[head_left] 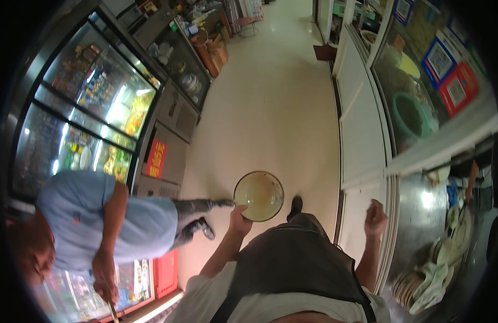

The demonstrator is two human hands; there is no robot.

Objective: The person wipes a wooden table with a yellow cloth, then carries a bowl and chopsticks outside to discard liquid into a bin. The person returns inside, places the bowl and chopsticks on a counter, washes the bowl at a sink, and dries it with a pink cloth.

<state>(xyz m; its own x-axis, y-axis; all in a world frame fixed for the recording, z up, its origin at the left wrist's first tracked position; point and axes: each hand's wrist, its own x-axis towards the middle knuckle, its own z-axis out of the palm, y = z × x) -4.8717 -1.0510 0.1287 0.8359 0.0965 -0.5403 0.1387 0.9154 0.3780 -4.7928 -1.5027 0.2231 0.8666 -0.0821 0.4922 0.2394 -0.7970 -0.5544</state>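
Bowl (262,195): one, round, pale inside with a dark rim, held out above the floor (265,124), in front of the apron (294,258).
Own hands: two, well apart.
Left hand (240,219): clamped on the bowl at its near left rim, thumb lying over the edge; the forearm slants up and to the right from the lower edge.
Right hand (375,218): holds nothing visible, raised near the door frame (391,215), fingers loosely curled; I cannot tell whether the fingertips meet the palm; the forearm stands nearly upright.
Own shoe (296,205): one visible, just right of the bowl.
Co-worker (106,215): one, blue top, at left, gripping one thin stick (114,311).
Red sign (156,159): one, on a cabinet.
Teal basin (411,114): one, behind glass.
Plates (404,288): one stack at lower right, too blurred to count, beside one pale cloth (432,285).
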